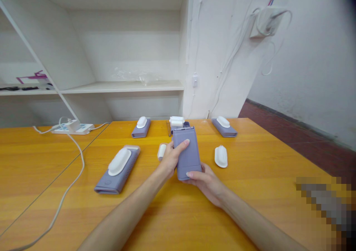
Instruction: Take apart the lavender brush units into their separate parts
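Note:
Held up in front of me above the table is a purple-grey flat rectangular case (pixel 187 156), its long side pointing away from me. My left hand (pixel 171 156) grips its left edge, thumb lying on the broad face. At the near right corner my right hand (pixel 207 180) is closed on the case too, thumb on the lower edge and fingers beneath. Just beyond my left hand lies a small piece with a white roll (pixel 162 151), partly covered. A white oval part (pixel 221 156) rests on the table to the right of the case.
Similar cases with white oval parts on top lie at left (pixel 116 173), back left (pixel 141 128) and back right (pixel 225 128). Behind the held case, white rolls (pixel 177 122) sit by a wire basket (pixel 168 128). A power strip (pixel 73 128) trails a cable (pixel 80 158) across the wooden table.

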`<state>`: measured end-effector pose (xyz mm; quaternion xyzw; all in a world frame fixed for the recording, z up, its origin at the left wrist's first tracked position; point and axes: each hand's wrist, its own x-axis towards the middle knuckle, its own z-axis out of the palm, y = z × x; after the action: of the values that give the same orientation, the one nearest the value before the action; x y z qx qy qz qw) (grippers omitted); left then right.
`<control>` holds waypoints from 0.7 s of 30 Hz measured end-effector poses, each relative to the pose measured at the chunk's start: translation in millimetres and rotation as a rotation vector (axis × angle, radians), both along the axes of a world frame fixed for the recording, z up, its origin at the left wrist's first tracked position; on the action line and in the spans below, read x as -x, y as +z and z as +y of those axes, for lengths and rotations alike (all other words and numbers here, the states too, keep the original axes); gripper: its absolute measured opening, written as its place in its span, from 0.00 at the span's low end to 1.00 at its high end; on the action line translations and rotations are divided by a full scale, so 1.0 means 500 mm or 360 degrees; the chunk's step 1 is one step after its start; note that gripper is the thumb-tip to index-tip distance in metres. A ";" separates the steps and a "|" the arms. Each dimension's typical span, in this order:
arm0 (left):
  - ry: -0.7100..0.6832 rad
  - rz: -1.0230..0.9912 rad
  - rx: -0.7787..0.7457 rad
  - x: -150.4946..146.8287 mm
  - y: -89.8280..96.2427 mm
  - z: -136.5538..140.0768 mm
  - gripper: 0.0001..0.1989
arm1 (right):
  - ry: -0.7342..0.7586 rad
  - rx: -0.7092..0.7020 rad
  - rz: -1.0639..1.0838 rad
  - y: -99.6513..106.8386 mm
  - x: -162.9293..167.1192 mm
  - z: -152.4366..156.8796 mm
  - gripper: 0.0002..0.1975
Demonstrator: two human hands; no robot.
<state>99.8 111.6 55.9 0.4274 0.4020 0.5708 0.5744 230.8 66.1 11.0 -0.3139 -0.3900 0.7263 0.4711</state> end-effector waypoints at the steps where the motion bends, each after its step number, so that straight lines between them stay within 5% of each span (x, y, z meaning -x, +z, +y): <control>1: -0.0020 -0.0005 -0.0003 -0.001 -0.002 0.001 0.20 | -0.0021 0.0015 0.0021 -0.001 0.000 0.000 0.20; 7: -0.0118 -0.0115 0.0009 -0.008 -0.017 0.011 0.24 | -0.0105 0.0082 0.0069 -0.008 -0.001 0.001 0.18; 21: 0.0043 -0.0102 0.0076 0.005 -0.028 0.027 0.23 | -0.0275 -0.0061 -0.0050 -0.017 0.017 -0.004 0.17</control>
<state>97.4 124.9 41.6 0.3896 0.4025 0.5822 0.5893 222.4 64.1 2.5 -0.3487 -0.3825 0.6704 0.5316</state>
